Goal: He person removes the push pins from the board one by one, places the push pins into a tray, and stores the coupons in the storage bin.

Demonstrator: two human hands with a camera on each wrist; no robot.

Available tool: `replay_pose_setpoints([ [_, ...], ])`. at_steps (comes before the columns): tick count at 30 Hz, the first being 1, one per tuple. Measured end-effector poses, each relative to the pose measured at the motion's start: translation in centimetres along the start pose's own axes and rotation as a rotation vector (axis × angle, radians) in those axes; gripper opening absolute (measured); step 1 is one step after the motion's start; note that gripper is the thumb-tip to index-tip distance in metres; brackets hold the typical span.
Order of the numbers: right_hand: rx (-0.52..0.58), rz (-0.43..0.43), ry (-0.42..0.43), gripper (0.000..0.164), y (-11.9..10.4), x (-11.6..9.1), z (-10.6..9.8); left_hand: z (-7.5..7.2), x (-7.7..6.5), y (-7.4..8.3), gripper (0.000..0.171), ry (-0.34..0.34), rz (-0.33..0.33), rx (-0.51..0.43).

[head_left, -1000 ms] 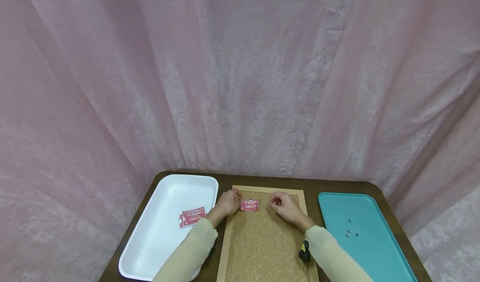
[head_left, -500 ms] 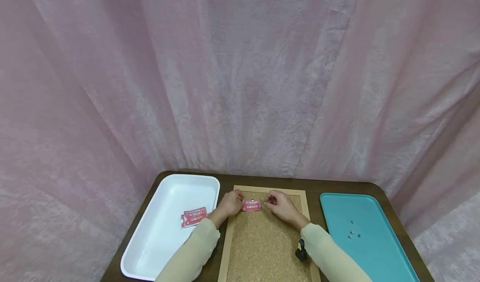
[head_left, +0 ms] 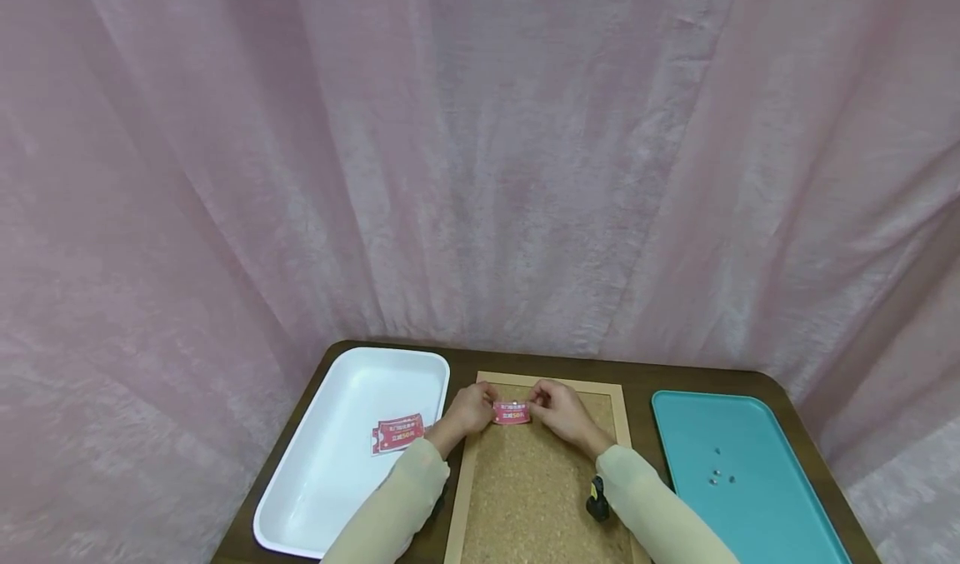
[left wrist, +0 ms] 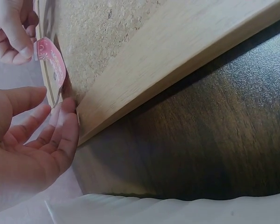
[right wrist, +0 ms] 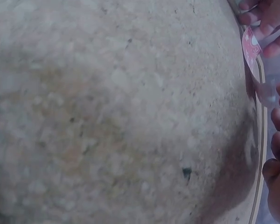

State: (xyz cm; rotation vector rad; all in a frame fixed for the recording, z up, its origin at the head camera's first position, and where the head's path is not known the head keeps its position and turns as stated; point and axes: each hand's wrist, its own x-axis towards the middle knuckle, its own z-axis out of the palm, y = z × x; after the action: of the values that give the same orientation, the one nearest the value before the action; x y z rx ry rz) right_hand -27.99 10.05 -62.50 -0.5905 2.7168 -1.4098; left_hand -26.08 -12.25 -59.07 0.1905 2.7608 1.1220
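A small red-and-white coupon [head_left: 512, 413] lies near the top of a wood-framed cork board [head_left: 543, 497], curved, with its ends raised off the cork. A small shiny spot, perhaps a pin, shows at its top edge. My left hand [head_left: 472, 408] is at the coupon's left end; in the left wrist view its fingers [left wrist: 65, 119] touch the coupon's edge while the thumb stands apart. From the other side my right hand [head_left: 562, 412] pinches the right end between thumb and fingers. The right wrist view shows the coupon's clear edge [right wrist: 267, 93] beside the right fingers.
On the left stands a white tray [head_left: 296, 472] with several overlapping red coupons [head_left: 400, 433]. A teal tray [head_left: 780, 514] on the right carries several small shiny pieces [head_left: 717, 472]. Everything rests on a dark brown table [head_left: 637, 381], with a pink curtain [head_left: 480, 172] behind.
My right hand has moved left to the coupon's right end and taken hold of it. The left hand stays at the left end. The whole head view has shifted slightly.
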Motion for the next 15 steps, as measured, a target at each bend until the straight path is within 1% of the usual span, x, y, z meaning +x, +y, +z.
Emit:
replay_pose_setpoints([
  [5,0.005,-0.026,-0.019,0.004,-0.36,0.30,0.20,0.13,-0.07,-0.07,0.022,0.011,-0.009,0.001],
  [9,0.014,-0.035,-0.037,0.005,-0.48,0.46,0.34,0.27,-0.11,0.08,0.024,0.019,-0.005,0.004],
  [15,-0.029,-0.027,-0.046,0.004,-0.18,0.76,0.42,0.84,0.18,0.32,0.021,0.038,0.012,0.027],
])
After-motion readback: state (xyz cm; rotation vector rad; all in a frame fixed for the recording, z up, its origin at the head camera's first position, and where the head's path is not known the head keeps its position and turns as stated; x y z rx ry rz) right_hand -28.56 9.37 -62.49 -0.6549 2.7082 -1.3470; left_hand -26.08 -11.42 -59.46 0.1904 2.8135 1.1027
